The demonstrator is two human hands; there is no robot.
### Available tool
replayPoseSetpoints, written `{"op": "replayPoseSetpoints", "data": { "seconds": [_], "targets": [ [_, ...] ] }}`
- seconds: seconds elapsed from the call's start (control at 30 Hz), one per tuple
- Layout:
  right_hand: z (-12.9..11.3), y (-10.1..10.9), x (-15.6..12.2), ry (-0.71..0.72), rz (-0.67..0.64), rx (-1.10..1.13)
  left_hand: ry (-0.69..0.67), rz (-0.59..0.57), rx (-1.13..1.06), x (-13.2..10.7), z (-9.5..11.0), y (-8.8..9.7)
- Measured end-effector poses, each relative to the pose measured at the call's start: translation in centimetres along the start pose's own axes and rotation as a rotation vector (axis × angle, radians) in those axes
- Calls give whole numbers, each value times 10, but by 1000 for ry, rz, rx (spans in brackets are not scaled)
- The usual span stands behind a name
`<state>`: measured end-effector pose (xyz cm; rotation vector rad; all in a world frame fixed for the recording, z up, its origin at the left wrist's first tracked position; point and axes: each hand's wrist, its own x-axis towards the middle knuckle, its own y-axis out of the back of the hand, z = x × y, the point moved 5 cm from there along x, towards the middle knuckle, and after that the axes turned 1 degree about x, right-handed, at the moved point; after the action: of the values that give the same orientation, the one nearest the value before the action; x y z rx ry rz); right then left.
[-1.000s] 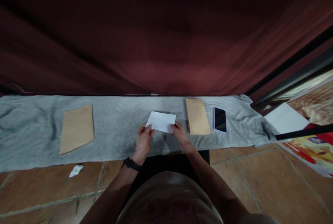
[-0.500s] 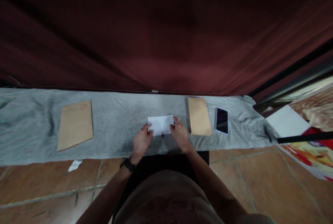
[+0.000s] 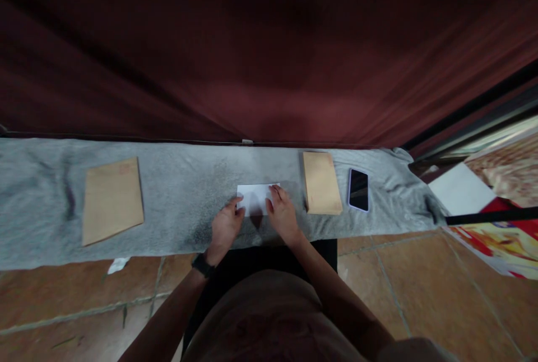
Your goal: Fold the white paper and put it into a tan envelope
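Note:
A folded sheet of white paper (image 3: pixel 253 194) lies on the grey cloth in front of my body, its long side running left to right. My left hand (image 3: pixel 226 223) grips its left end, thumb on top. At the other end, my right hand (image 3: pixel 283 215) holds the paper with fingers bent over its right part and the thumb on its face. Shadow covers the sheet's middle. A stack of brown envelopes (image 3: pixel 323 184) sits just right of my right hand. Farther to the left are more brown envelopes (image 3: pixel 112 200), lying at a slant.
The grey cloth (image 3: pixel 180 182) covers a long narrow surface, with a dark red curtain (image 3: pixel 252 87) hanging behind it. A phone (image 3: pixel 358 190) lies right of the envelope stack. A dark bar (image 3: pixel 491 216) and a white sheet (image 3: pixel 461 188) are at far right. Tiled floor (image 3: pixel 378 272) shows below.
My right hand has slid left over the paper, its fingers now lying farther across the sheet. My left hand keeps its hold on the left end. The view has shifted slightly.

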<state>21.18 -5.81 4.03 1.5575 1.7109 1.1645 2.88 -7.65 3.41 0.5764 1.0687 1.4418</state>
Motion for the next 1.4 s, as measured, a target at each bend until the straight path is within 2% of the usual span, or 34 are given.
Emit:
{"op": "replayPoseSetpoints", "data": {
  "seconds": [0.07,0.13,0.27,0.33,0.4,0.47,0.53,0.63,0.73,0.87,0.97,1.17,1.4],
  "targets": [
    [-12,-11,1,101,-42,32,-3,-20,-1,1,1,0],
    [-17,-21,-1,133,-77,10,-9,-32,-8,2,1,0],
    [-11,-31,-5,82,-85,-70,-15,-40,17,2,0,1],
    [-6,-31,-7,65,-82,-95,-20,-36,91,-2,1,3],
    [-3,-30,-8,63,-84,-116,-39,19,212,-8,5,8],
    [-1,-29,-8,70,-93,-132,-120,105,311,-11,17,10],
    [-1,-28,-8,84,-107,-150,-275,173,318,-12,35,4],
    [-1,-29,-9,115,-141,-182,-518,196,228,-7,59,-17],
    [2,-30,-10,129,-162,-193,-603,162,215,0,65,-40],
    [8,-30,-10,119,-154,-191,-572,165,265,2,53,-52],
    [13,-28,-9,90,-134,-205,-538,194,289,1,47,-50],
    [22,-23,-10,65,-75,-209,-496,220,306,-1,49,-48],
    [32,-19,-12,103,-43,-218,-454,236,316,-1,41,-46]
  ]
}}
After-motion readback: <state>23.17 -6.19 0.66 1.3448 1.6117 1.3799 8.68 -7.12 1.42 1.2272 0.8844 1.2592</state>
